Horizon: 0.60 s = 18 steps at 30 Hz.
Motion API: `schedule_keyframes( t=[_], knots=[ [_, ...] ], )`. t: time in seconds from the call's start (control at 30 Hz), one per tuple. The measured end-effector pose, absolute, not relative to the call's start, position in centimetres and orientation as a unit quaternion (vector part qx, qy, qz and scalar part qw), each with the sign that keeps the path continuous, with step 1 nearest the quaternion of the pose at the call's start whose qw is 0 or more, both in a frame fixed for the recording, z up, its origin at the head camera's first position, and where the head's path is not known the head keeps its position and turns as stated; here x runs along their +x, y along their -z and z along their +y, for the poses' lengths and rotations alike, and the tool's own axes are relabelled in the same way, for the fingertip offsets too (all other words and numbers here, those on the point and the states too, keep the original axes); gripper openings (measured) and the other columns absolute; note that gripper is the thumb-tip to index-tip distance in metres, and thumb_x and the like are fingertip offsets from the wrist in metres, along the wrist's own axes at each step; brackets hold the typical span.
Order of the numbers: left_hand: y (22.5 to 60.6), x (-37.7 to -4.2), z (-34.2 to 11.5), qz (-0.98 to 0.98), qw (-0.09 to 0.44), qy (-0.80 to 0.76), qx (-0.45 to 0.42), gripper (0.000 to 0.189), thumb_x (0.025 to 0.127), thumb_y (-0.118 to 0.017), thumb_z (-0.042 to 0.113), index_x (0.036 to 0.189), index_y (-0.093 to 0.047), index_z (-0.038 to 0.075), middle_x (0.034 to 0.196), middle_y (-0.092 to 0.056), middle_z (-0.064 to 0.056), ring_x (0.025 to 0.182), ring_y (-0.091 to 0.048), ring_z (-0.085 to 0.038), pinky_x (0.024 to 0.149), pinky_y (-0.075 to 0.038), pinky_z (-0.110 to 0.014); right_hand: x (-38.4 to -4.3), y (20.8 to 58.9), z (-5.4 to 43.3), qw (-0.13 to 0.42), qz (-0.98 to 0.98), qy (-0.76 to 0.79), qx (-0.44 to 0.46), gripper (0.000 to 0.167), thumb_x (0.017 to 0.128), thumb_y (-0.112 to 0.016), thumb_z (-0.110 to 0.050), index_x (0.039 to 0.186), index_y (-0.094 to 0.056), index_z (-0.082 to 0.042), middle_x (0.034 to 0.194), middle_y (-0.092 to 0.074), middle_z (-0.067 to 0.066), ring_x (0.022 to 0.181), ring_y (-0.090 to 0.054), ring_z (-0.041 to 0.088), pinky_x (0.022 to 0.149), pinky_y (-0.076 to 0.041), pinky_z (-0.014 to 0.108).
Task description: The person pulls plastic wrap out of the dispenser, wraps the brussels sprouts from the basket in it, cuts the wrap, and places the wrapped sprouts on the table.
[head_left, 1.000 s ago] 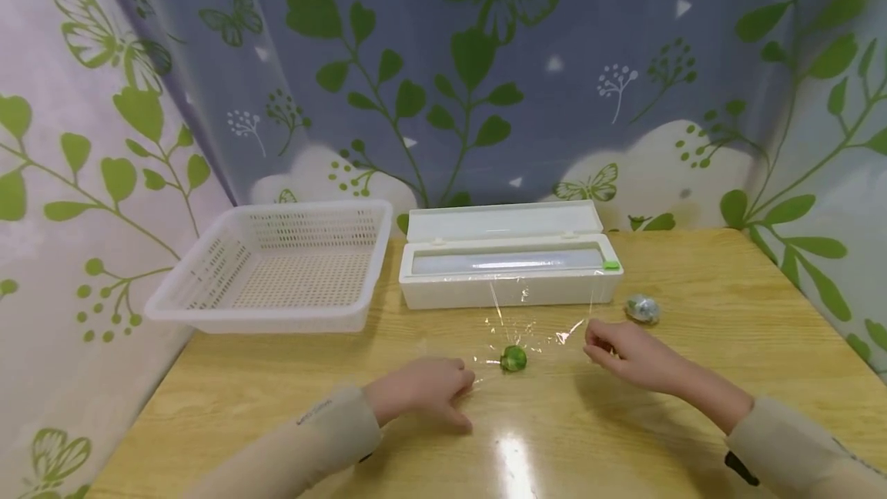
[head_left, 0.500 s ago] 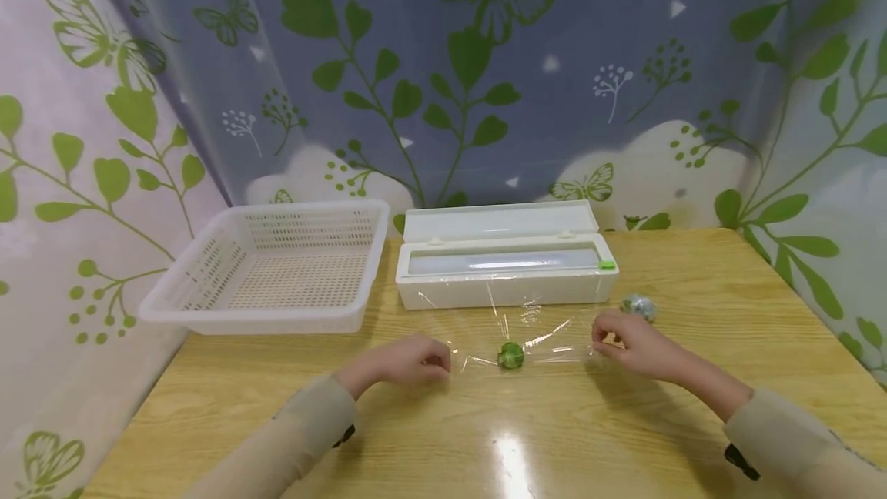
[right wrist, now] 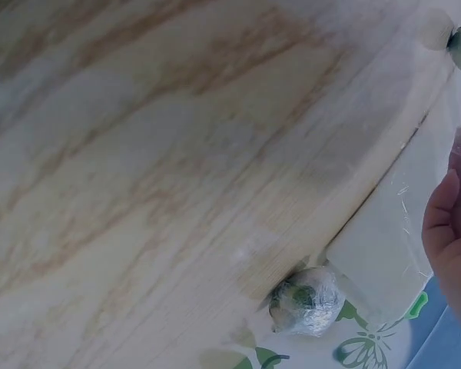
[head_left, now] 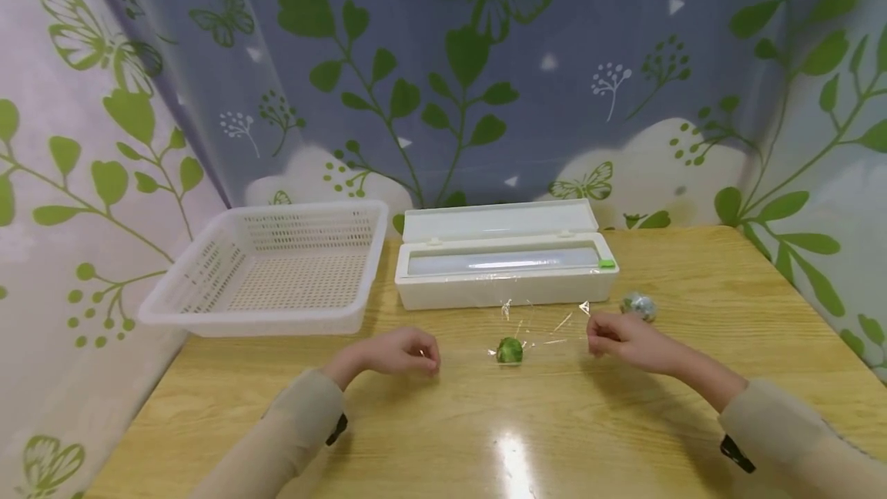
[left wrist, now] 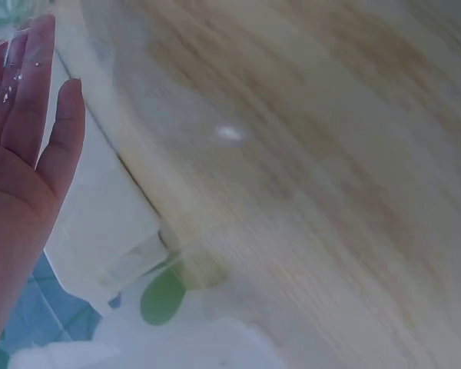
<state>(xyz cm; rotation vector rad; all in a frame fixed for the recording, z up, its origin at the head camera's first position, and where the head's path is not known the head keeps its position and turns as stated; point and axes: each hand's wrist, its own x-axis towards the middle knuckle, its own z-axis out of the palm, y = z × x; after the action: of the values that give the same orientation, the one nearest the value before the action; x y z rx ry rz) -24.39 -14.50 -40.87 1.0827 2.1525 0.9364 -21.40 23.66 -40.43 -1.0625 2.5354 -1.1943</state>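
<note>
A clear sheet of cling film stretches between my two hands, in front of the white dispenser box. My left hand pinches the film's left side with curled fingers; glints of film show over its fingers in the left wrist view. At the opposite side, my right hand pinches the film between thumb and fingertips. A small green Brussels sprout lies between the hands, with film around it. Just behind the right hand sits a film-wrapped ball with green showing through.
The dispenser's lid is raised, with a roll of film inside and a green slider at its right end. A white perforated basket stands at the left on the wooden table. A patterned curtain hangs behind.
My left hand has moved left, its spread fingers curling to a pinch on the film. The right hand has stayed nearly in place. The film has shifted around the sprout.
</note>
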Motion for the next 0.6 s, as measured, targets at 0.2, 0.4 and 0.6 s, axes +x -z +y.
schedule_keyframes(
  t=[0.2, 0.4, 0.6],
  knots=[
    [40.9, -24.9, -15.0, 0.777, 0.306, -0.423, 0.352, 0.015, 0.093, -0.043, 0.006, 0.09, -0.055, -0.002, 0.087, -0.061, -0.013, 0.083, -0.06, -0.02, 0.077, -0.047, -0.034, -21.3, 39.9, 23.3, 0.063, 0.868, 0.392, -0.297, 0.009, 0.088, -0.051, -0.004, 0.08, -0.05, -0.006, 0.072, -0.055, 0.003, 0.062, -0.048, 0.01, 0.053, -0.041, 0.023],
    [40.7, -25.3, -14.7, 0.808, 0.27, -0.433, 0.296, 0.016, 0.09, -0.039, 0.004, 0.093, -0.053, -0.004, 0.084, -0.061, -0.011, 0.082, -0.059, -0.022, 0.072, -0.047, -0.035, -21.9, 40.0, 22.8, 0.061, 0.886, 0.373, -0.269, 0.007, 0.09, -0.047, -0.005, 0.086, -0.05, 0.0, 0.07, -0.057, 0.003, 0.066, -0.056, 0.017, 0.055, -0.045, 0.026],
    [41.1, -25.5, -13.9, 0.823, 0.219, -0.452, 0.266, 0.016, 0.088, -0.038, -0.004, 0.1, -0.045, -0.012, 0.078, -0.06, -0.017, 0.071, -0.06, -0.025, 0.058, -0.048, -0.03, -22.6, 40.4, 22.5, 0.031, 0.886, 0.365, -0.283, 0.005, 0.088, -0.043, 0.009, 0.091, -0.043, 0.004, 0.07, -0.054, 0.004, 0.063, -0.056, 0.017, 0.054, -0.047, 0.027]
  ],
)
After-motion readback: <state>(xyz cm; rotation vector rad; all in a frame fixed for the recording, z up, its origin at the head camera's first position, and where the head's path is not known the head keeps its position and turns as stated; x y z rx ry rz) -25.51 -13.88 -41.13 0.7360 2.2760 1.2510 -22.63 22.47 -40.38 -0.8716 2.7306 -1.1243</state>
